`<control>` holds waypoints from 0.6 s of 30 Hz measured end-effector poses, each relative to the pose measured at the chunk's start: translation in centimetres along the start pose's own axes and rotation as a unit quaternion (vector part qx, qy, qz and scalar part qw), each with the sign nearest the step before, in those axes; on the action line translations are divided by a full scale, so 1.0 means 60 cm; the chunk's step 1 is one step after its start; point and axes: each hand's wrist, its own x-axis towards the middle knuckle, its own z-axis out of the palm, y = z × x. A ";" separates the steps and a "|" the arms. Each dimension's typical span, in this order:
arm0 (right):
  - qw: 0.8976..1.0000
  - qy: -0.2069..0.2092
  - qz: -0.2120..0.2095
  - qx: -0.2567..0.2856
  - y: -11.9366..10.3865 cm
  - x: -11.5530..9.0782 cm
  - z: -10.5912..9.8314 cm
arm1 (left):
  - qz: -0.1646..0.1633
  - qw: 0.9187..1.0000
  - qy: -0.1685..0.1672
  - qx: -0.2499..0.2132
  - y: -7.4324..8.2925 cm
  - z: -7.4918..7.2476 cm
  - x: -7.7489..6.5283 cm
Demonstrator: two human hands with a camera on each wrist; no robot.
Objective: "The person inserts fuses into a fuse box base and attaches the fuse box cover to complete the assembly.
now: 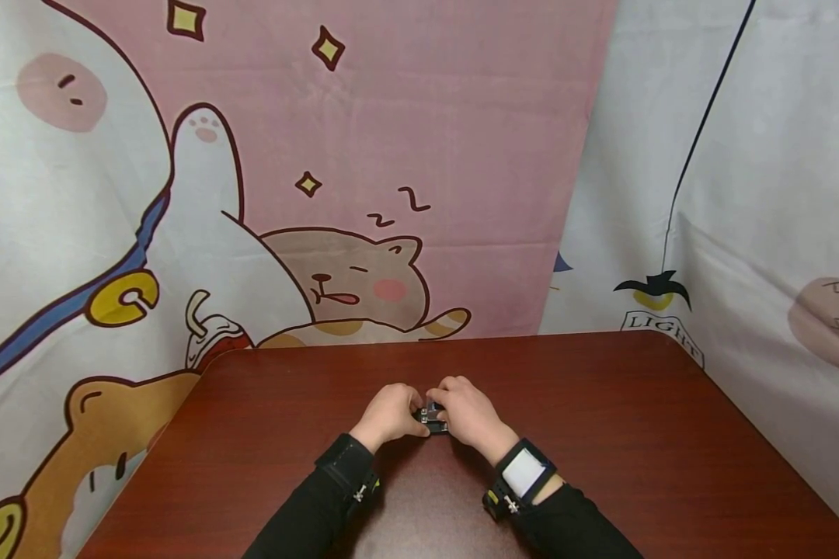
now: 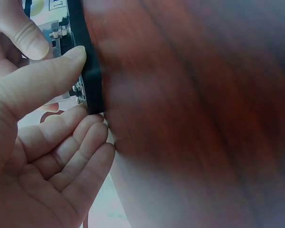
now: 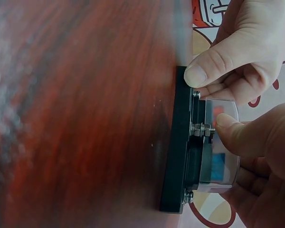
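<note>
Small black block point(image 3: 176, 142) lies flat on the dark red table point(image 1: 601, 435), near the middle, a little toward the person. On its top sit bolts and nuts point(image 3: 202, 129) and a clear plastic cover point(image 3: 221, 142) held off the base by them; something blue shows under the cover.

Both hands close in on it from either side. Left hand point(image 1: 389, 414): thumb point(image 2: 42, 80) pressed against the block's edge, a finger above it on the hardware, the remaining fingers point(image 2: 71, 147) lying loosely side by side below, only lightly bent. Right hand point(image 1: 465, 411): thumb tip point(image 3: 228, 124) resting on the clear cover, fingers bent in behind it. Judged from the two-sided hold, the block is being steadied flat against the table so the top parts can be worked with the fingertips; resting it there spares either hand from carrying it.

Hard to make out: in the head view the hands cover nearly all of the block, only a sliver of metal showing between them. The wrist views are turned sideways and blurred across the tabletop. What the blue part is, and whether any nut is being turned, cannot be told. The right hand's fingertips are hidden behind the cover.

Around: black sleeves point(image 1: 322, 505), a wrist strap point(image 1: 524, 473), cartoon cat curtain point(image 1: 349, 272) behind the table.
</note>
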 end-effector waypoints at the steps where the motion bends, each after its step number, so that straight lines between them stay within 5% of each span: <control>1: 1.000 0.000 0.000 0.001 0.000 0.000 0.000 | 0.001 1.000 0.001 0.001 0.000 0.000 0.000; 18: 1.000 -0.016 0.001 0.010 0.001 0.002 -0.001 | -0.004 1.000 -0.002 0.006 0.001 0.000 0.000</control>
